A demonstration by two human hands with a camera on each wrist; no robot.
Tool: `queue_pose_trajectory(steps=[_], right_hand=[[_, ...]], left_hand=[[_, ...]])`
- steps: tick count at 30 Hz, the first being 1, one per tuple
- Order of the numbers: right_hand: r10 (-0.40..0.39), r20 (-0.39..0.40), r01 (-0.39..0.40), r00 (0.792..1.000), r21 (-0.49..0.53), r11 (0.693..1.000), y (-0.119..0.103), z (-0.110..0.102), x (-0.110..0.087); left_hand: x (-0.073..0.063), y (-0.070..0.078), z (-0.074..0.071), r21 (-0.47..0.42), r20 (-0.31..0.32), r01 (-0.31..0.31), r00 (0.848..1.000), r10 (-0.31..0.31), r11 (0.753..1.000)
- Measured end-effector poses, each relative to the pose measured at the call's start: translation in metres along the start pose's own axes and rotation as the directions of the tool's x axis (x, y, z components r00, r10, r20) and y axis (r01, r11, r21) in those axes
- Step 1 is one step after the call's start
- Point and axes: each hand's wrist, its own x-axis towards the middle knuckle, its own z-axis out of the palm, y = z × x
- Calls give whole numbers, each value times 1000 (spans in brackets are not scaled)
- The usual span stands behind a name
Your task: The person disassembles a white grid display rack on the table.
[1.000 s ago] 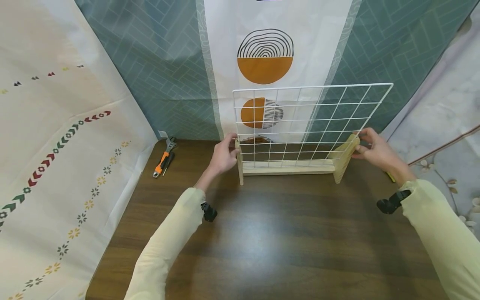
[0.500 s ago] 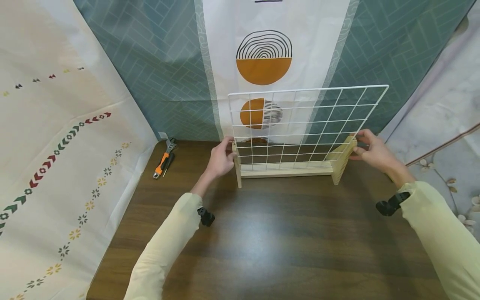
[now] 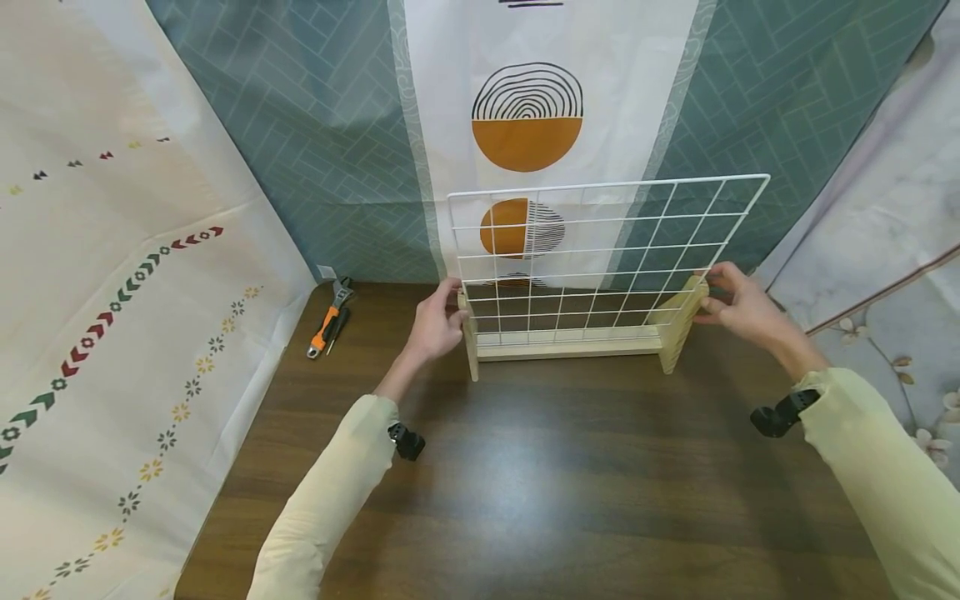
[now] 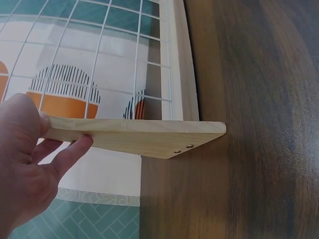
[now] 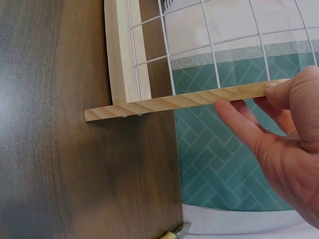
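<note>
A rack stands upright near the back of the table, made of a white wire grid (image 3: 600,186) set in a light wooden frame. Its left side panel (image 3: 470,342) is pinched near the top by my left hand (image 3: 437,323). On the opposite side, my right hand (image 3: 742,310) pinches the upper end of the right side panel (image 3: 678,329). A wooden crossbar (image 3: 566,355) joins both panels low down. In the left wrist view, two metal screw heads (image 4: 183,149) show on the outer face of the left panel (image 4: 129,139).
An adjustable wrench (image 3: 326,325) with an orange handle lies at the table's back left, a dark screwdriver (image 3: 338,327) beside it. A yellow-handled tool (image 5: 170,235) shows at the bottom of the right wrist view. Printed cloth (image 3: 352,167) hangs behind the brown table (image 3: 525,500).
Both hands have shifted the rack slightly left and towards me, keeping their hold on the side panels. The wrench and screwdriver have stayed put.
</note>
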Motion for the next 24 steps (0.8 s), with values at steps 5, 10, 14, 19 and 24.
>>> queue_pose_trajectory(steps=[5, 10, 14, 19, 24], right_hand=[[30, 9, -30, 1000, -24, 999, -2, 2, -1], [35, 14, -34, 999, -26, 999, -6, 5, -2], [34, 15, -33, 999, -33, 999, -8, 8, -3], [17, 13, -17, 1000, -22, 1000, -8, 10, -3], [7, 20, -6, 1000, -18, 1000, -7, 12, -4]], left_hand=[[-5, -2, -2, 2, -14, -24, 1000, 24, 1000], [-10, -1, -5, -15, -13, -9, 1000, 9, 1000], [-13, 0, -7, -37, -14, 11, 1000, -11, 999], [-17, 0, -9, -50, -19, 14, 1000, -15, 999], [-20, -1, -10, -34, -22, 4, 1000, -5, 999]])
